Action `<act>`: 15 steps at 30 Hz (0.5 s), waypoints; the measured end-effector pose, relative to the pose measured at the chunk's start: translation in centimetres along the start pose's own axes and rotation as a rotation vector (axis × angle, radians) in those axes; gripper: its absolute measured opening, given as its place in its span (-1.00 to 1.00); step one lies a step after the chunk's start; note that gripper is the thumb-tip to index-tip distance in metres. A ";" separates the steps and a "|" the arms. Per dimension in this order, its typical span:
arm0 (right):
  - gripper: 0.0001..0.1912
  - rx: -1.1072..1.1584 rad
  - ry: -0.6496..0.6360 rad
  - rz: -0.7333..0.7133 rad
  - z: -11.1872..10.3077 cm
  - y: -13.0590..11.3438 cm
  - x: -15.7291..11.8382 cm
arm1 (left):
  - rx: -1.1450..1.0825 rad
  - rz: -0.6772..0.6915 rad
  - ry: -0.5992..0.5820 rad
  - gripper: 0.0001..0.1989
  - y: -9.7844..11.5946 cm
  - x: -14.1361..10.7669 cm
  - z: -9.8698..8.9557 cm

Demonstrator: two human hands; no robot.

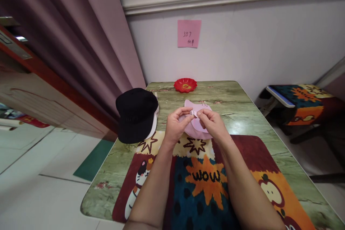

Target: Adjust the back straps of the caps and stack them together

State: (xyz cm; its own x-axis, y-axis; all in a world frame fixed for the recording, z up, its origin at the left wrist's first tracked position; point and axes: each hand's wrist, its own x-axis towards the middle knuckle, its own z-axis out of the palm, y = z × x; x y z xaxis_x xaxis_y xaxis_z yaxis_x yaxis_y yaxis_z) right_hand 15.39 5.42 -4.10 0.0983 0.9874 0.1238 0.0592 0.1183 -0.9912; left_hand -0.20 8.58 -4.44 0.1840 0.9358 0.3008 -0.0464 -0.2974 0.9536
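Both my hands meet over the middle of the green table (242, 115). My left hand (176, 124) and my right hand (211, 122) pinch the strap and small metal buckle (192, 113) of a pink cap (198, 125), holding it just above the tabletop. The cap's crown hangs below and behind my fingers, partly hidden by them. A black cap (136, 114) rests on a white cap at the table's left edge, apart from my hands.
A colourful "WOW" mat (207, 179) covers the near part of the table. A red dish (185, 84) sits at the far edge by the wall. A pink note (189, 33) is stuck on the wall. A cushioned stool (302, 102) stands at right, a curtain at left.
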 end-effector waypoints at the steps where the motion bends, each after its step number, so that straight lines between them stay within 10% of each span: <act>1: -0.68 0.002 0.009 -0.003 0.0 0.0 0.0 | 0.005 0.004 -0.006 -0.71 0.0 0.0 0.0; 15: -0.76 -0.045 0.055 -0.029 -0.3 0.4 0.1 | 0.061 0.041 -0.034 -0.73 0.2 0.0 -0.3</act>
State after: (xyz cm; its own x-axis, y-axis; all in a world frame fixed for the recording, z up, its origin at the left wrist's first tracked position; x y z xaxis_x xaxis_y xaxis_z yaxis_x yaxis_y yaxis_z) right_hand 15.75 5.54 -4.45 0.1499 0.9764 0.1555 0.1075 0.1403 -0.9843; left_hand -0.48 8.60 -4.22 0.2163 0.9161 0.3376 0.0053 -0.3469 0.9379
